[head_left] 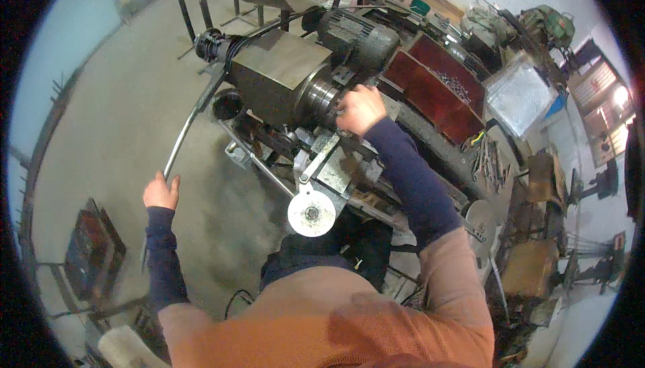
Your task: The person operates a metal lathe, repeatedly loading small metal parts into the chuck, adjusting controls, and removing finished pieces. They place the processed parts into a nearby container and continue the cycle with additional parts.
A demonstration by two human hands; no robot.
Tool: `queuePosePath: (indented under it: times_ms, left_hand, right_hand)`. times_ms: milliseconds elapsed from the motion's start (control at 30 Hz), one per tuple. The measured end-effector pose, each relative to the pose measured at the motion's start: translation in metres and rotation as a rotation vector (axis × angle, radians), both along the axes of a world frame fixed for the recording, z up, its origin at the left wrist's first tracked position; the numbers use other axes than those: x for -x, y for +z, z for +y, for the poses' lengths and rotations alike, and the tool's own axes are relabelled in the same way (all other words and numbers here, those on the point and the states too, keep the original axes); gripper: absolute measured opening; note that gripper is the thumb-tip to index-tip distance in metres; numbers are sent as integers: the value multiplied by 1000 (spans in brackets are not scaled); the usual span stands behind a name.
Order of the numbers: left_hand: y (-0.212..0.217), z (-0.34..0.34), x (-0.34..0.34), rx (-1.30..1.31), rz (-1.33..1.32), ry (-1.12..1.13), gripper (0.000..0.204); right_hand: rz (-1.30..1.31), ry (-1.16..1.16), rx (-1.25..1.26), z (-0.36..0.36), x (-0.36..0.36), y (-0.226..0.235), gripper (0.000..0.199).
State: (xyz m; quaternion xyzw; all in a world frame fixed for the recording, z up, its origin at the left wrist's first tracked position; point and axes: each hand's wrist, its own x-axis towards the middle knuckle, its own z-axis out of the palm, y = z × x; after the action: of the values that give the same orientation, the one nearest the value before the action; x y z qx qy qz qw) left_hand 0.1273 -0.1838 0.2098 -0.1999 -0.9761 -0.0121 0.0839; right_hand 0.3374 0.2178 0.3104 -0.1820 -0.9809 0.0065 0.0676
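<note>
My left hand (161, 191) is wrapped round a long bare metal lever (180, 141) at the lathe's left side. The lever slants up to the rear end of the grey box-shaped headstock (279, 59). My right hand (363, 110) is closed at the front of the shiny round spindle nose (321, 101); whatever its fingers hold there is hidden. Below that hand sits the cross slide (338, 168), with a pale round handwheel (311, 213) close to my body. Dark sleeves cover both forearms.
Behind the headstock stands a ribbed electric motor (357, 37). Right of it, a dark red tray (437, 89) holds many small metal parts. Several hand tools (492, 163) lie further right, near a second handwheel (480, 220). A dark red box (91, 254) stands on the floor at left.
</note>
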Motion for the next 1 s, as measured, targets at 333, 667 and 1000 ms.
queuePosePath:
  times_ms: [333,667,1000]
  left_hand:
    - [62,209,-132,-1137,-1163,-995,31]
    - [56,236,-162,-1177,-1449,-945,26]
    - [59,221,-127,-897,-1265,-973,28]
  right_hand:
    - [684,415,432,-74,-91,-8,46]
    - [689,305,274,-82,-98,-9,37]
    - [401,503,340,-63,-63,-5,28]
